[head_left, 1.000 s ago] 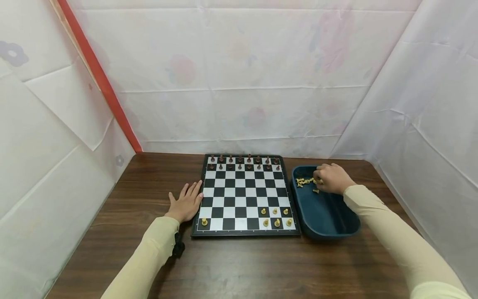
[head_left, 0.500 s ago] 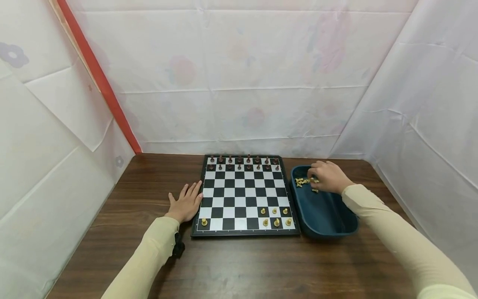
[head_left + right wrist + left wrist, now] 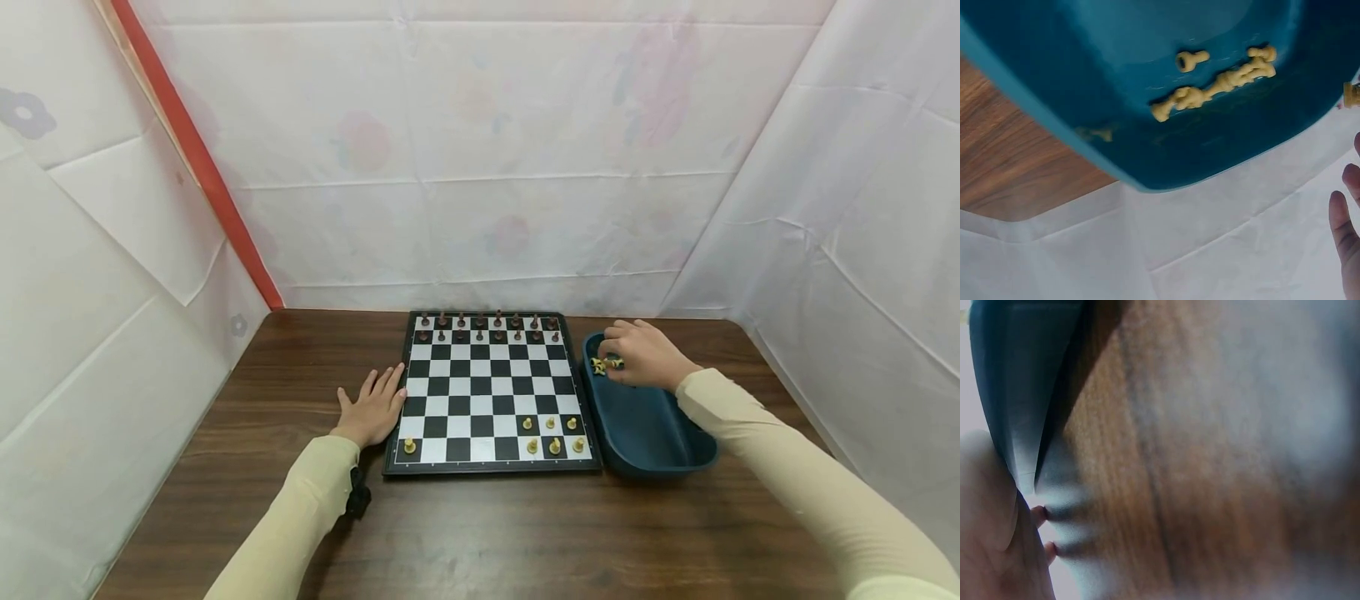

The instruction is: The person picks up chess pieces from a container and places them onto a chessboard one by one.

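Note:
My left hand point(image 3: 371, 410) lies flat with spread fingers against the left edge of the chessboard point(image 3: 482, 404); the left wrist view shows part of that hand point(image 3: 988, 531) beside the dark board edge point(image 3: 1025, 381). Over the far end of a blue plastic bin point(image 3: 652, 429), my right hand point(image 3: 647, 357) pinches a yellow chess piece point(image 3: 1352, 95), cut off by the frame edge in the right wrist view. Some fingers point(image 3: 1342, 228) of that hand extend away from the piece. Several yellow chess pieces point(image 3: 1213, 89) lie in the bin.
Two rows of dark brown chess pieces point(image 3: 480, 321) stand along the board's far side. Yellow pieces stand at the near right, and one yellow piece point(image 3: 409, 446) occupies the near left corner. White cloth point(image 3: 480, 225) hangs behind and beside the wooden table point(image 3: 480, 533).
My right hand has shifted left over the bin towards the board, carrying the yellow chess piece. The left hand stays against the board.

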Action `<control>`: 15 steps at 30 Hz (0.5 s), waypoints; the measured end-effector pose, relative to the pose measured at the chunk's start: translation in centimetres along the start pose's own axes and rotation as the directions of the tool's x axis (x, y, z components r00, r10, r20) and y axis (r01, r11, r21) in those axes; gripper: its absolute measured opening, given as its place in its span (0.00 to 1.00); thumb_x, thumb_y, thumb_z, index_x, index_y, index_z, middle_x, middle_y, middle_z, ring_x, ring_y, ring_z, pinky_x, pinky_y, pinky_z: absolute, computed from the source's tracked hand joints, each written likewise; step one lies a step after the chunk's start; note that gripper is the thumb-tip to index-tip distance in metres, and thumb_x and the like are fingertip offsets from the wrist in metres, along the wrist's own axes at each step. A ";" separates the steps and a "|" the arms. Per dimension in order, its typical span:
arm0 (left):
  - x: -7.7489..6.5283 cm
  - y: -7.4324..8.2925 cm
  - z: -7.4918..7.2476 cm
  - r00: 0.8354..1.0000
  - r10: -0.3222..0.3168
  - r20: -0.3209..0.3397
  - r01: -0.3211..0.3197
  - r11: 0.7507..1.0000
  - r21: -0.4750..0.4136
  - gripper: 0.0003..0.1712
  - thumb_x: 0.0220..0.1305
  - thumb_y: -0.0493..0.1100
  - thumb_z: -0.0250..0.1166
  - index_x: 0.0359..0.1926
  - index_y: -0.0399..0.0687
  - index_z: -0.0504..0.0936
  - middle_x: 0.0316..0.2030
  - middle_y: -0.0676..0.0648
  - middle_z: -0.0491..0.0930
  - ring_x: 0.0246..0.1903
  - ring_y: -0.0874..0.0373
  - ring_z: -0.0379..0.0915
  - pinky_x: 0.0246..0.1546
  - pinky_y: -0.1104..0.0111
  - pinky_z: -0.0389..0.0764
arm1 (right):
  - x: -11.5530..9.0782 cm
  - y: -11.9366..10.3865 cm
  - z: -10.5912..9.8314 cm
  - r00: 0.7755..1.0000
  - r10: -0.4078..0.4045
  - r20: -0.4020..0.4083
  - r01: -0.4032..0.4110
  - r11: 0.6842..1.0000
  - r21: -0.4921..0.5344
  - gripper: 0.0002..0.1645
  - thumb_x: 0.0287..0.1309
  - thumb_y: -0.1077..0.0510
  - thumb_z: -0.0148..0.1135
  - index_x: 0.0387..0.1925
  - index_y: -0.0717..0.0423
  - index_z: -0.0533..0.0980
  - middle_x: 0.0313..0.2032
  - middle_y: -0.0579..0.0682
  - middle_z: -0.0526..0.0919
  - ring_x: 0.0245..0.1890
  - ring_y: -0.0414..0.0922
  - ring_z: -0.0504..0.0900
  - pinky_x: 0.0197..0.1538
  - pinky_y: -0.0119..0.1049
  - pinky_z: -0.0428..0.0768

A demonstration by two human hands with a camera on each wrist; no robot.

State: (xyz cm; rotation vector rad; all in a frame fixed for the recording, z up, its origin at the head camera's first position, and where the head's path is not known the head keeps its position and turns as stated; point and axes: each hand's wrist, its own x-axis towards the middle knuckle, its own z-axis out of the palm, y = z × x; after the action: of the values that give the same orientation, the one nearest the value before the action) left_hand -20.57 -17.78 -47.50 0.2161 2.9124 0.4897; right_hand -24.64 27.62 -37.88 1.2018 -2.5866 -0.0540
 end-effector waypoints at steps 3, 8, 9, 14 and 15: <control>0.0 0.0 0.0 1.000 0.001 -0.001 -0.001 1.000 -0.002 0.33 0.76 0.56 0.32 0.76 0.51 0.42 0.73 0.40 0.46 0.72 0.40 0.34 0.57 0.30 0.27 | 0.5 -0.6 -0.1 1.000 -0.020 -0.008 0.020 1.000 0.008 0.07 0.43 0.55 0.73 0.28 0.49 0.83 0.27 0.43 0.74 0.30 0.43 0.70 0.32 0.41 0.70; 0.0 0.0 0.0 1.000 0.004 -0.005 -0.004 1.000 -0.002 0.33 0.76 0.56 0.32 0.76 0.51 0.41 0.73 0.40 0.46 0.72 0.40 0.34 0.57 0.30 0.27 | 1.7 -2.3 -0.4 0.999 -0.045 -0.004 0.045 0.998 0.040 0.06 0.45 0.56 0.72 0.27 0.47 0.82 0.28 0.44 0.74 0.29 0.43 0.68 0.32 0.40 0.66; 0.0 -0.1 0.0 1.000 0.004 -0.006 -0.004 1.000 0.000 0.33 0.76 0.56 0.31 0.76 0.51 0.41 0.73 0.40 0.46 0.72 0.40 0.34 0.57 0.30 0.27 | 2.1 -2.8 -0.5 0.999 -0.049 0.000 0.049 0.998 0.045 0.06 0.45 0.56 0.72 0.27 0.47 0.82 0.28 0.44 0.74 0.29 0.43 0.67 0.33 0.40 0.65; 0.1 -0.2 0.0 1.000 0.001 -0.007 -0.001 1.000 -0.001 0.33 0.76 0.57 0.31 0.76 0.52 0.41 0.73 0.40 0.46 0.72 0.40 0.34 0.57 0.30 0.27 | 4.1 -5.0 -0.7 0.996 -0.082 0.041 0.079 0.995 0.067 0.06 0.46 0.54 0.72 0.29 0.46 0.83 0.29 0.42 0.76 0.29 0.41 0.65 0.32 0.37 0.60; 0.1 -0.2 0.1 1.000 0.001 -0.007 -0.001 1.000 -0.002 0.33 0.76 0.57 0.31 0.76 0.52 0.41 0.73 0.40 0.46 0.72 0.40 0.34 0.57 0.30 0.26 | 4.4 -5.4 -0.7 0.995 -0.088 0.047 0.085 0.994 0.072 0.06 0.46 0.53 0.71 0.29 0.46 0.83 0.29 0.42 0.76 0.30 0.41 0.66 0.32 0.37 0.60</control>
State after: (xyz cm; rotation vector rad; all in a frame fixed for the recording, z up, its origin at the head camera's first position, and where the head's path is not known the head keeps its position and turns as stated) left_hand -20.68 -17.90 -47.64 0.2163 2.9187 0.4946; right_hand -23.15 20.81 -36.96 1.3540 -2.5979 -0.0119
